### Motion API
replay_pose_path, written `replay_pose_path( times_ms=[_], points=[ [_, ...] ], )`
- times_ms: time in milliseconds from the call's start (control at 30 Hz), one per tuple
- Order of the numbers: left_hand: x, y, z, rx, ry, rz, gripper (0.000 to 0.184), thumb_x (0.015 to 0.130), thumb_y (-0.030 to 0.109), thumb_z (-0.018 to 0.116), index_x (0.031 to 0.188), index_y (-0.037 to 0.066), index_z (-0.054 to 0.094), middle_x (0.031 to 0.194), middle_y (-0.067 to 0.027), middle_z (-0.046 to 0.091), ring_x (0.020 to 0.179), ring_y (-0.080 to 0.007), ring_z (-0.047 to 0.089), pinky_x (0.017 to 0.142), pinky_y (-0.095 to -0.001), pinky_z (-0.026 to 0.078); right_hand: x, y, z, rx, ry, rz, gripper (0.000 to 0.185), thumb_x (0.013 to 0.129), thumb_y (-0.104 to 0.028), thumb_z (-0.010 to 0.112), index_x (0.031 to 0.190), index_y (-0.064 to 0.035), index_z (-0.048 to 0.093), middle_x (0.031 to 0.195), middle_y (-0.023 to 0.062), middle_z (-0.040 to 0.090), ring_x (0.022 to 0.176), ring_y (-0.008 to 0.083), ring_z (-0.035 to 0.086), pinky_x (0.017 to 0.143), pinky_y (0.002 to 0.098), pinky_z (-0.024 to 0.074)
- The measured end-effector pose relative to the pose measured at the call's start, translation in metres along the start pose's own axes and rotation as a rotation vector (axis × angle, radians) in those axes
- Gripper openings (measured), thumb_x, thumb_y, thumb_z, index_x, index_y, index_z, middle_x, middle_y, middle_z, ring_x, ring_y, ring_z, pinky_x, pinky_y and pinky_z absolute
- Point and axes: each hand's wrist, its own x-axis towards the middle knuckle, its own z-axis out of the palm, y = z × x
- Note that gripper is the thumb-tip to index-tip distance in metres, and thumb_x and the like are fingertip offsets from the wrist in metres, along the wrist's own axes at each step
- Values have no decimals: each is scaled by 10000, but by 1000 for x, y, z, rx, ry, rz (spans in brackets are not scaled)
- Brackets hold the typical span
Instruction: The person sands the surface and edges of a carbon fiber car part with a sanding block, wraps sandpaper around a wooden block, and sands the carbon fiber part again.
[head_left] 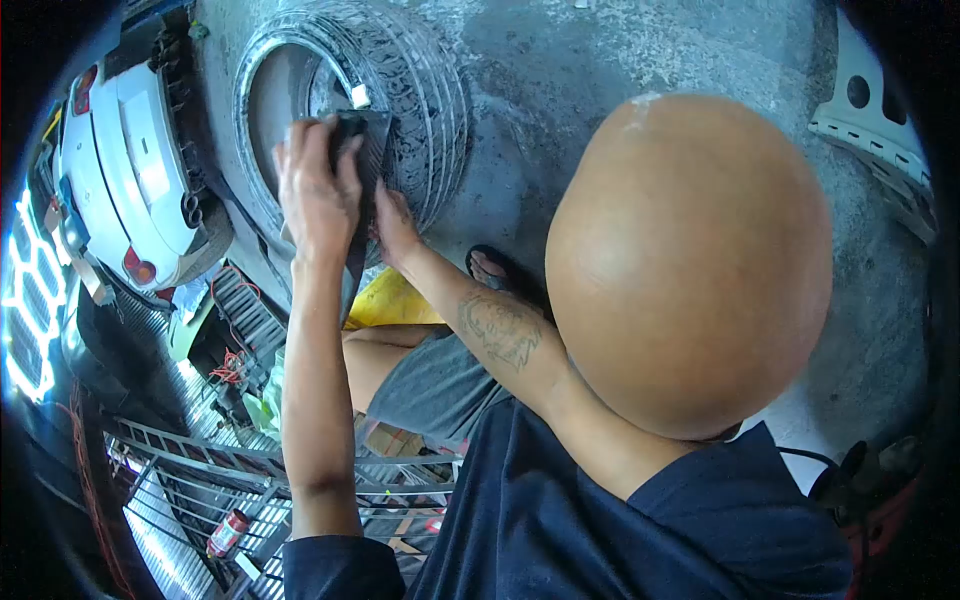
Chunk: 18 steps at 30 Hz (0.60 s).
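Note:
My left hand (318, 190) is bent over a small black item (348, 126), its fingers curled around it; the exact kind of item is hidden. My right hand (395, 225) grips the edge of a long dark textured strip (372, 150) lower down, its fingers partly behind it. The strip runs down between both hands toward my legs. Behind it lies a dusty tire (430, 120) on its side on the floor, with white smears over its tread. A small white block (360, 96) shows at the tire's inner edge, just above my left hand.
A large smooth rounded shape (690, 260) blocks much of the right side. At left stands a white car (145, 150). A metal rack (400, 475) and red can (228, 533) are below. Yellow material (390, 300), a sandalled foot (490, 265) and a pale metal panel (870, 130) also show.

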Motion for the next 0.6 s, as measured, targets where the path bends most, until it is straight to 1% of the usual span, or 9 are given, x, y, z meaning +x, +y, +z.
replay_pose_path(
  times_ms=[33, 67, 200, 233, 300, 333, 400, 533, 600],
  points=[
    [5, -1, -3, 4, 99, -26, 301, 925, 78, 765, 1207, -13, 713, 1150, -206, 659, 1077, -442, 624, 954, -477, 511, -6, -11, 11, 13, 103, -25, 475, 1139, -545, 500, 1137, -129, 730, 996, 3, 733, 817, 129, 651, 668, 311, 486],
    [-2, -1, -15, -5, 104, -63, 302, 913, 64, 780, 1196, -20, 712, 1129, -206, 663, 1077, -436, 636, 961, -483, 507, -5, -14, 11, 20, 95, -27, 475, 1139, -545, 500, 1137, -129, 730, 996, 3, 733, 817, 129, 651, 668, 311, 486],
    [-43, 11, -39, -4, -41, -69, 307, 886, 20, 778, 1182, -27, 709, 1158, -195, 661, 1061, -438, 627, 958, -483, 519, 6, -5, -1, -376, 42, -56, 476, 1149, -529, 489, 1150, -119, 732, 1011, -9, 725, 836, 118, 633, 688, 332, 490],
    [-49, 14, -32, -17, -65, -58, 315, 879, 14, 775, 1184, -29, 709, 1168, -195, 656, 1057, -441, 622, 952, -486, 525, 16, 1, -7, -381, 39, -65, 476, 1149, -529, 489, 1150, -119, 732, 1011, -9, 725, 836, 118, 633, 688, 332, 490],
    [-37, 17, -13, -3, -103, -30, 377, 859, 9, 765, 1229, -28, 704, 1197, -198, 648, 1053, -444, 609, 946, -500, 533, 6, -2, -6, -19, -38, -28, 473, 1154, -522, 480, 1125, -123, 732, 960, -21, 697, 795, 98, 607, 663, 306, 476],
    [-23, 13, -4, -1, -116, 0, 407, 855, 5, 757, 1257, -24, 700, 1209, -200, 647, 1055, -443, 605, 949, -505, 533, 4, 3, 8, 3, 58, -190, 475, 1157, -528, 471, 1110, -134, 732, 917, -39, 675, 748, 70, 581, 622, 271, 446],
    [-13, 9, 3, 2, -130, 38, 464, 863, 1, 724, 1325, -15, 680, 1246, -200, 641, 1070, -443, 596, 952, -512, 532, 5, 5, 6, -23, 78, -166, 477, 1157, -528, 471, 1114, -132, 734, 925, -37, 678, 759, 73, 587, 631, 272, 452],
    [-48, 5, -13, 33, -173, 22, 436, 895, 11, 703, 1330, -19, 677, 1242, -201, 634, 1065, -449, 582, 938, -519, 519, 7, 3, 6, -137, 67, -206, 486, 1156, -528, 474, 1132, -123, 740, 960, -29, 691, 803, 84, 609, 669, 280, 476],
    [-23, 9, -9, 12, -180, 41, 431, 900, 14, 702, 1329, -20, 678, 1240, -206, 636, 1064, -448, 585, 938, -515, 517, 9, 5, 4, -192, 79, -212, 490, 1156, -528, 476, 1141, -118, 743, 978, -24, 698, 825, 89, 621, 687, 284, 487]
  ],
)
